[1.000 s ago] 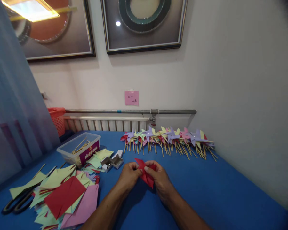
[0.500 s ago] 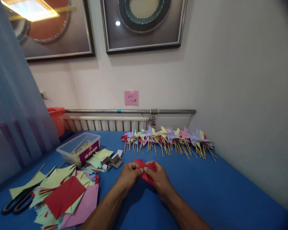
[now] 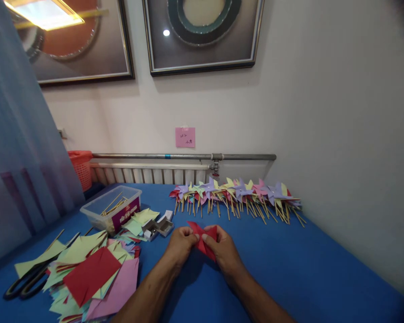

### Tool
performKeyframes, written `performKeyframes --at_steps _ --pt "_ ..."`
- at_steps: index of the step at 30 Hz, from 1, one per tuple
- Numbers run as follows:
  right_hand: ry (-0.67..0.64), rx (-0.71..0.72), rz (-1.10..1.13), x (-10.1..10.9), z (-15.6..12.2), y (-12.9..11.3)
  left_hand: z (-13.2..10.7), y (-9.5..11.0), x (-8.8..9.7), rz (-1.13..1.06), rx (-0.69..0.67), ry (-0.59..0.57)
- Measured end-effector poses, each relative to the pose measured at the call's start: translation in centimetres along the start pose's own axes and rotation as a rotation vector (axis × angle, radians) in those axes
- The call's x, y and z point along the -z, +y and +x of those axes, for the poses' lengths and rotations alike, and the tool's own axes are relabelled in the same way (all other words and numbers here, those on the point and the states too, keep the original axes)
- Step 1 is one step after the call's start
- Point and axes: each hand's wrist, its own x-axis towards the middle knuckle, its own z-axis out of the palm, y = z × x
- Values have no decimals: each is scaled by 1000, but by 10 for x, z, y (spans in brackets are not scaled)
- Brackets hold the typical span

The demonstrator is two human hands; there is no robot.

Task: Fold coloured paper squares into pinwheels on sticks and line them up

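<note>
A red paper pinwheel (image 3: 206, 247), partly folded, is held above the blue table between my two hands. My left hand (image 3: 182, 244) pinches its left side with thumb and fingers. On the other side my right hand (image 3: 222, 247) grips the paper, its thumb pressed near the centre. Fingertips hide part of the folds. Just left of my hands lie small open boxes (image 3: 164, 225), one holding tiny shiny pieces. A stack of coloured paper squares with cut corners, a red square (image 3: 91, 274) on top, lies to the left.
Finished pinwheels (image 3: 242, 190) on sticks lie in a row at the back. A clear plastic tub (image 3: 90, 214) holds wooden sticks. Black-handled scissors (image 3: 30, 280) rest beside the paper stack. A red basket (image 3: 81, 170) stands at the far left, near a blue curtain (image 3: 30, 148).
The red paper has shifted slightly between my fingers, and its folds sit a little differently. Both hands stay in nearly the same place. The rest of the table looks unchanged.
</note>
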Motion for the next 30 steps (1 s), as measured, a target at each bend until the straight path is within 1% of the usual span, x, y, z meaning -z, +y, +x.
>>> performKeyframes --at_steps 4,6,9,12,15,18,24,30 --pt "-64 -3 15 4 -3 -7 1 8 8 -62 10 53" --pt "-101 42 -28 5 -5 -11 3 11 15 -119 23 71" --pt "-210 126 -94 6 -8 -15 7 14 24 -180 24 83" --pt "-277 162 -138 6 -10 -15 8 14 28 -189 23 70" --pt "-282 195 -220 8 -10 -15 6 13 24 -155 39 42" --pt "-259 215 -279 9 -9 -15 3 11 18 -59 30 19" --pt "-209 176 -236 7 -6 -13 3 11 14 128 -81 8" --pt "-155 132 -257 3 -8 -12 3 8 11 141 -119 -12"
